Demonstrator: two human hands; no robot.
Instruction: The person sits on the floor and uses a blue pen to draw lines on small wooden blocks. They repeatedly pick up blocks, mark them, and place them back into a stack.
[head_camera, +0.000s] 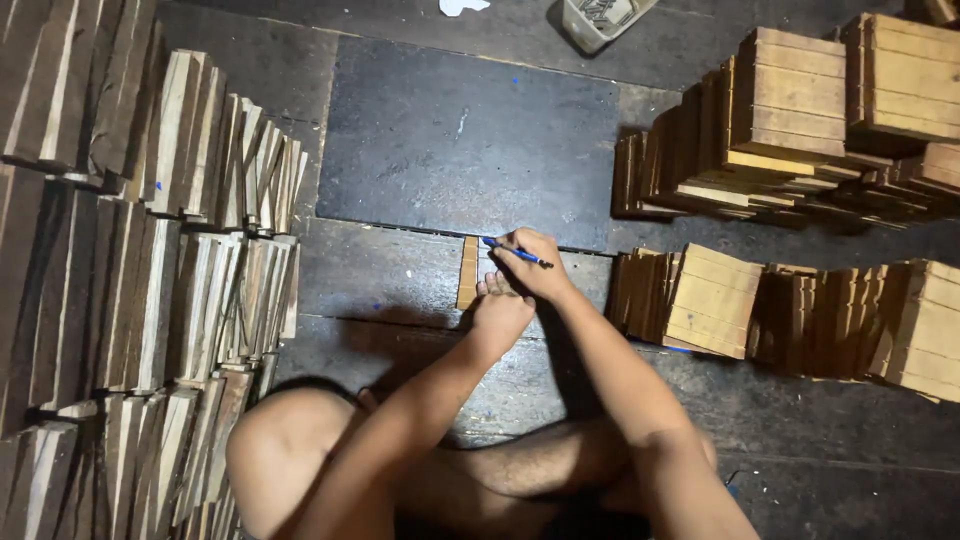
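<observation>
Right hand (532, 262) was closed around a blue pen (516, 252), tip pointing right, held over a small wooden panel (468, 272) on the floor. Left hand (498, 312) lay flat with fingers together, pressing down on the near end of that panel, gripping nothing. The two hands touched each other just above the panel. Panel sat on the dark plank floor (380, 280), its top edge against a dark flat board (465, 140) that lay further out.

The person sat on the floor, bare knees (275, 450) at the bottom of the view.

To the right, stacks of wooden slat panels (710, 300) stood on edge near the hands, with more stacks and box-like wooden crates (795, 95) behind them. To the left, long rows of wood pieces (200, 250) were packed upright, well apart from the hands. At the top edge a pale plastic container (598, 20) sat beyond the dark board, with a white scrap (460, 7) beside it.
</observation>
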